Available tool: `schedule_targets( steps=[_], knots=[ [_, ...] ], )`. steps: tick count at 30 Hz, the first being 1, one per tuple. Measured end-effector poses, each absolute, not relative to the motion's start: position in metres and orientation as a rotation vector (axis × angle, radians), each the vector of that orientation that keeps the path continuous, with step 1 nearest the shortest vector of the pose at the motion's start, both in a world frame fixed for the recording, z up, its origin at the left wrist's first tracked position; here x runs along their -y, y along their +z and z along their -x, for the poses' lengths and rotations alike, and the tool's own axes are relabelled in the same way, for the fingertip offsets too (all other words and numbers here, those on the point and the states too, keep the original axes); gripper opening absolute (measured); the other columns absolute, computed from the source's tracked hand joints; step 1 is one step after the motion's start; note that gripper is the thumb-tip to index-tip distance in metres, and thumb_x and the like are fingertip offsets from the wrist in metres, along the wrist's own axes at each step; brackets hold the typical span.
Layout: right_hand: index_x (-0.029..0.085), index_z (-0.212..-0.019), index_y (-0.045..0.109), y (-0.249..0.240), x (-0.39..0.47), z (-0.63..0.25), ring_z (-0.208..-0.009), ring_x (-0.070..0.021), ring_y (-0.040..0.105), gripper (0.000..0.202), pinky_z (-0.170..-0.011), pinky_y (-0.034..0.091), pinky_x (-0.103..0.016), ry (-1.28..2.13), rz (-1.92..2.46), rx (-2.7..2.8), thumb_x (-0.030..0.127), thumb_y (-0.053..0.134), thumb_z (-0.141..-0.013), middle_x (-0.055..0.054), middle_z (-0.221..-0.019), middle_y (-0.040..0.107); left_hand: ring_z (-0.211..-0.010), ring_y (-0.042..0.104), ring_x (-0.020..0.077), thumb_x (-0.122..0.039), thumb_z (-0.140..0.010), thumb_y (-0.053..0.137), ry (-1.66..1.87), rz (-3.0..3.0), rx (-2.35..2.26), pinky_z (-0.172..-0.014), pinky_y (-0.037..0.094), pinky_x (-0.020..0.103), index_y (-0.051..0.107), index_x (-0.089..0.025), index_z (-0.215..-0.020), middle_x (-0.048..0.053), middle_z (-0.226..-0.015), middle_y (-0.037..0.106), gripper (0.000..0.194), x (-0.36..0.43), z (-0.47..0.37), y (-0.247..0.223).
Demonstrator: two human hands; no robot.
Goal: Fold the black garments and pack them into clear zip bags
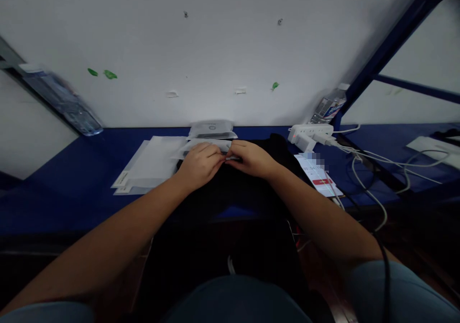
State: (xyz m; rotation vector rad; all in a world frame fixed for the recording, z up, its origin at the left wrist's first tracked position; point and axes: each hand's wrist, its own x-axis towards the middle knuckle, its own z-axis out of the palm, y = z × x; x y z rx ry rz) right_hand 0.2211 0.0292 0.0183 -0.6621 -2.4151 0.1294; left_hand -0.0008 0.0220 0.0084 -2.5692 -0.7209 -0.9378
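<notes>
From my end of the feed, the desk is a smooth, flat blue surface, w/ a matte off-white wall behind it, marked by screw heads, torn paper bits & green leaf-shaped scraps. The L hand & R hand meet approx. mid-desk, fingers curled, thumbs & fingertips drawn tight together & nearly touching; they look to be pinching something small, but I can't tell whether it's fabric or plastic film. Under & just in front of them is the black cloth, soft, dull & non-reflective, spread over the desk's near-middle; its far R corner bunches into a rounded lump, & the rest is too dark for me to read folds. Right behind the hands sits a frosted plastic packet, partly hidden by the L hand; beyond it, nr the wall, a second packet, pillowy & translucent w/ a round grey logo. L of the cloth I've got a stack of flat frosted bags, rectangular, edges offset, w/ pale printed strips at the near-L end, text too small to read. R side: glossy phone, white plastic power strip, loopy thin cables, clear ribbed bottle.
</notes>
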Motion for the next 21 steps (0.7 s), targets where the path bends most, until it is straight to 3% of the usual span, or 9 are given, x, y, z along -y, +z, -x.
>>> schedule_targets(
  steps=[9,21],
  knots=[
    [0.019,-0.094,0.063,0.0153,-0.0292,-0.2197,-0.091,-0.0226,0.057,0.012,-0.082,0.048,-0.037,-0.170,0.734,2.445,0.022,0.054,-0.099,-0.009,-0.097,0.065,-0.081,0.059,0.0209,-0.021,-0.098,0.054,-0.944,2.518,0.734,-0.078,0.047,0.037,0.070,-0.018,-0.088,0.006,-0.086,0.068,0.019,-0.0242,-0.0015,0.0080],
    [0.017,-0.100,0.064,0.0178,-0.0274,-0.2217,-0.093,-0.0226,0.057,0.017,-0.082,0.049,-0.035,-0.279,0.765,2.436,0.030,0.053,-0.101,-0.009,-0.097,0.064,-0.082,0.059,0.0211,-0.022,-0.099,0.052,-0.946,2.495,0.774,-0.080,0.048,0.038,0.069,-0.019,-0.086,0.005,-0.084,0.066,0.021,-0.0229,-0.0014,0.0121]
  ],
)
